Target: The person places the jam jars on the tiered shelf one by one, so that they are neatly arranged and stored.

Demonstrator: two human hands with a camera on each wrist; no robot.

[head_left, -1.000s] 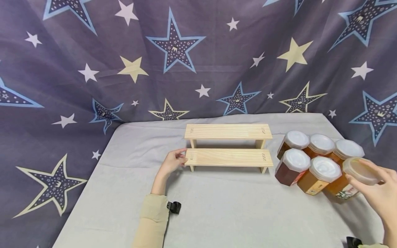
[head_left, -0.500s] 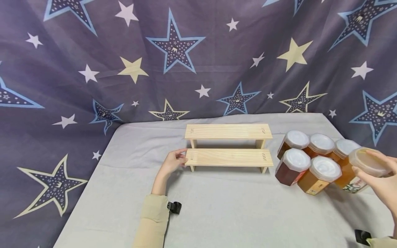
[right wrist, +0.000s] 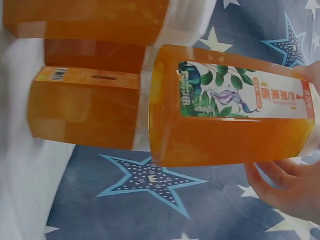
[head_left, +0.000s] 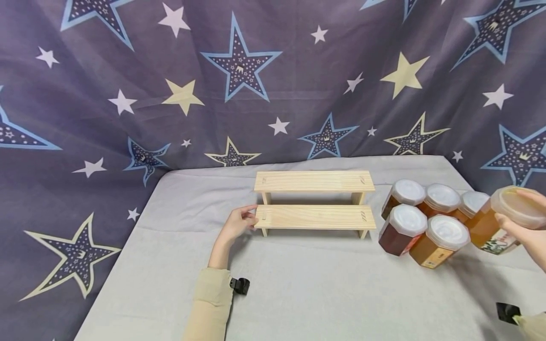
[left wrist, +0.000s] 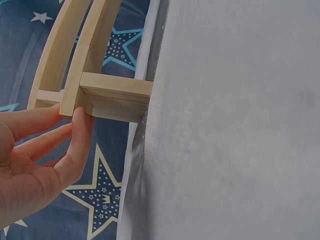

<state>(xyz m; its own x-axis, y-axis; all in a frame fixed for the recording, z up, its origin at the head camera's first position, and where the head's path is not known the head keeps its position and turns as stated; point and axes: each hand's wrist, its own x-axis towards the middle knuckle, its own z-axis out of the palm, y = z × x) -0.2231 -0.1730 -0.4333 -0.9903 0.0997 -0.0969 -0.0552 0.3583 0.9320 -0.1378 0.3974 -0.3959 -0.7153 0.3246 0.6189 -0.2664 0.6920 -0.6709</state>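
Observation:
My left hand (head_left: 236, 223) pinches the left end of the lower step of a two-step wooden stand (head_left: 315, 217). In the left wrist view, the thumb and fingertips meet at the board's corner above its leg (left wrist: 116, 95). At the far right, my right hand (head_left: 531, 237) grips a jar (head_left: 489, 229) of orange contents round its pale lid. That jar hangs tilted off the table. A printed label (right wrist: 220, 90) faces the right wrist camera, and the jar's base is level with the lids of the jars behind it. Part of the right hand lies outside the head view.
Several lidded jars stand right of the stand, among them a dark red one (head_left: 398, 234) and an amber one (head_left: 439, 244) in the front row. A grey cloth (head_left: 307, 284) covers the table. Behind hangs a star-patterned curtain (head_left: 294, 85).
My right hand has lifted the jar up and to the right, away from the other jars. The left hand has stayed at the stand's end.

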